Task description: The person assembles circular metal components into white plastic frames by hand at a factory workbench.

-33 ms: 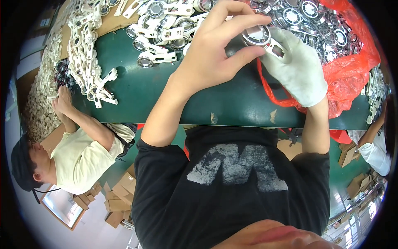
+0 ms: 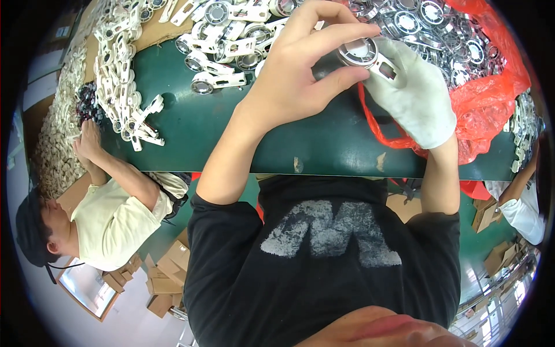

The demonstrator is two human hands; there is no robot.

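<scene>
Between my two hands is a white plastic part with a round chrome ring, its short arm pointing down and right, with a rectangular slot in it. My left hand is bare. Its thumb and fingers close around the ring from the left. A white glove covers my right hand, which grips the part's slotted arm from the right; some of its fingers are hidden behind the part. Just left of my left hand, similar white parts with rings lie in a pile.
Loose chrome rings fill a red plastic bag at the far right of the green table. More white parts spread along the left. A co-worker in a black cap handles small parts at the left. Another person's arm shows at the right edge.
</scene>
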